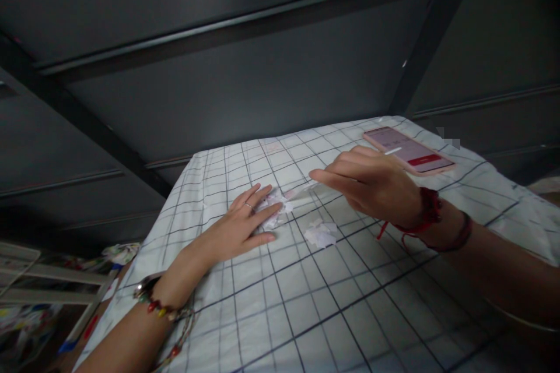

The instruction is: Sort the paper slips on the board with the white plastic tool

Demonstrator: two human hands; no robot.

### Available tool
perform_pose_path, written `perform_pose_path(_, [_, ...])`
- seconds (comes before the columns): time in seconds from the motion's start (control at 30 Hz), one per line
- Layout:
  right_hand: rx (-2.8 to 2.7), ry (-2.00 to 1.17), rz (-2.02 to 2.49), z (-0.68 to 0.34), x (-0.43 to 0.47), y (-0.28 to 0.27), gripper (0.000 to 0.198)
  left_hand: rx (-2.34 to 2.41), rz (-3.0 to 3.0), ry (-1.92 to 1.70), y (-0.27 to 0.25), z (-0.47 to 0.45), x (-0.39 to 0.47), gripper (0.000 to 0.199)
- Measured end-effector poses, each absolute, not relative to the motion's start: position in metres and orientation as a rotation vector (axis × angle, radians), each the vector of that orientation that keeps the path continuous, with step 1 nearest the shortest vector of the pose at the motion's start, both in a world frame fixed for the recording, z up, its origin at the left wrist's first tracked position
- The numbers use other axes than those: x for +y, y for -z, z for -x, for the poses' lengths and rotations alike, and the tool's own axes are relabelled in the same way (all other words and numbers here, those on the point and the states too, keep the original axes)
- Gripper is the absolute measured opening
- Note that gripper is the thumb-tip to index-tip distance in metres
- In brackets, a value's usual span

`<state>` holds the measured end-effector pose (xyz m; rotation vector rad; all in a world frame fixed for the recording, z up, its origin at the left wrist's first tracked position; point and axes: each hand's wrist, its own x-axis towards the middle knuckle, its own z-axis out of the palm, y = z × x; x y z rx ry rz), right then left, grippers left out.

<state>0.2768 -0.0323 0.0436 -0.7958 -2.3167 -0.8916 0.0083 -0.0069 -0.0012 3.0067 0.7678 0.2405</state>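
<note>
My left hand (pixel 247 224) lies on the checked cloth with its fingers spread, over a small heap of torn white paper scraps (pixel 272 218). My right hand (pixel 371 183) is closed in a pinch around a slim pale tool (pixel 305 188) resembling tweezers. The front of this tool reaches down to the scraps beside my left fingertips. A light end (pixel 392 151) sticks out behind the knuckles; the middle is hidden in my grip. Another small pile of paper scraps (pixel 321 233) rests nearer to me, between the two hands.
A phone (pixel 409 151) in a pink case lies beyond my right hand, its screen lit. The white cloth with dark grid lines (pixel 297 315) covers the table. Dark grey panels (pixel 245 81) rise behind it. At the lower left stands a pale frame (pixel 56 280) beside clutter.
</note>
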Motion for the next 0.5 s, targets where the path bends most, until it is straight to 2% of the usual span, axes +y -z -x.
perform_pose_path(0.5, [-2.320,0.857,0.752,-0.2791,-0.0333,-0.0455,0.026,0.738,-3.008,-0.265,0.0009,-0.0078,-0.0091,0.048])
